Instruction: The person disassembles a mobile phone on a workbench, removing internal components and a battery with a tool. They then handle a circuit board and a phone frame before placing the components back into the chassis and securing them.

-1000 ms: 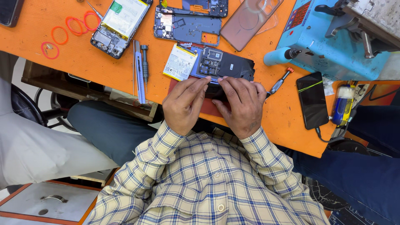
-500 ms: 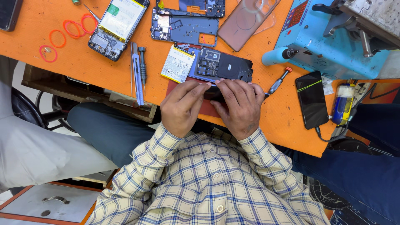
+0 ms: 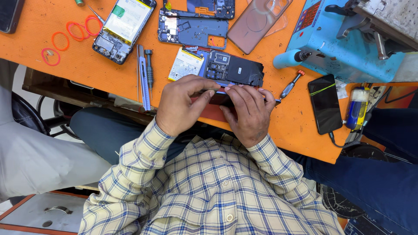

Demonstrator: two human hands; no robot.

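Two hands: both work on one opened phone at the near edge of the orange table.
Left hand: palm down, fingers curled close together; thumb and forefinger tips meet on the phone's near edge.
Right hand: palm down, fingers bent and pressed side by side, their tips on the same edge, just beside the left fingertips.
Held item: something small and pale blue shows between the fingertips; what it is cannot be told.
Phone: lies flat, back cover off, circuit board and dark plate showing; a white battery sits at its left end, touching it.
Left of phone: tweezers and a grey screwdriver lie side by side.
Far left: red rings lie scattered on the table.
Behind: a second opened phone, a blue frame, and a brown case.
Right: a red-tipped screwdriver lies just beside the right hand; a black phone lies further off, with a cable plugged in.
Far right: a blue machine stands on the table.
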